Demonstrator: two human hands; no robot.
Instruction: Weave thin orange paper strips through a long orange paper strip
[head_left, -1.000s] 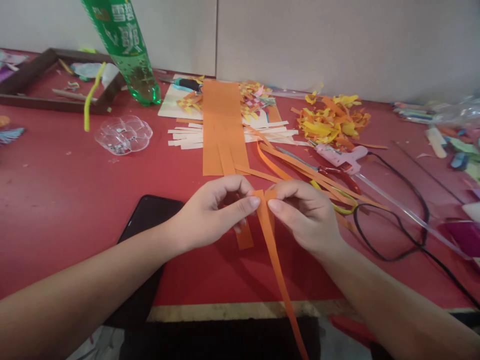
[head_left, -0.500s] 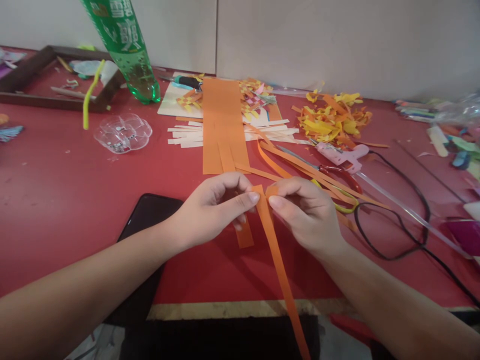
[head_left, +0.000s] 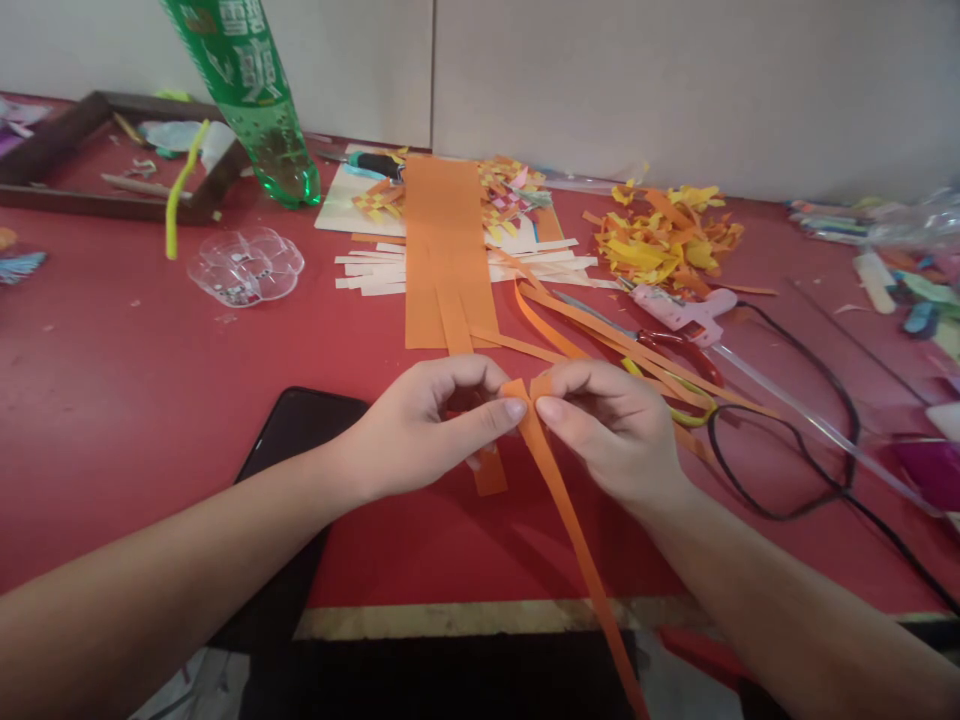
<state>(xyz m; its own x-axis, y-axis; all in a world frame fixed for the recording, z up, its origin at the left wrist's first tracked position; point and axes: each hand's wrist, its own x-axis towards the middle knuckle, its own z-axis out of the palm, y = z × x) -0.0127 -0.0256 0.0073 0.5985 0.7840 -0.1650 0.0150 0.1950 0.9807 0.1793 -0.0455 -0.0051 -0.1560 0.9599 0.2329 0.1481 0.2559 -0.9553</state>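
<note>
A long orange paper strip (head_left: 574, 530) hangs from my fingertips past the table's front edge. My left hand (head_left: 442, 425) pinches its upper end between thumb and fingers. Close beside it, my right hand (head_left: 619, 425) pinches a short orange end at the top, with a small gap between the two thumbs. Another orange strip (head_left: 491, 475) lies on the table beneath my left hand. Beyond my hands is a wide orange paper sheet (head_left: 446, 230) with white strips (head_left: 382, 275) around it. More loose orange strips (head_left: 637, 350) lie to the right.
A black phone (head_left: 292, 440) lies under my left forearm. Red-handled scissors (head_left: 682, 355), a pink glue gun (head_left: 686, 310) and its black cable (head_left: 795, 515) are at the right. Behind are paper scraps (head_left: 667, 240), a clear tray (head_left: 247, 265), a green bottle (head_left: 262, 110) and a dark frame (head_left: 112, 205).
Both hands have lowered slightly, with the pinched paper ends. The hanging strip's lower end has swung to the right.
</note>
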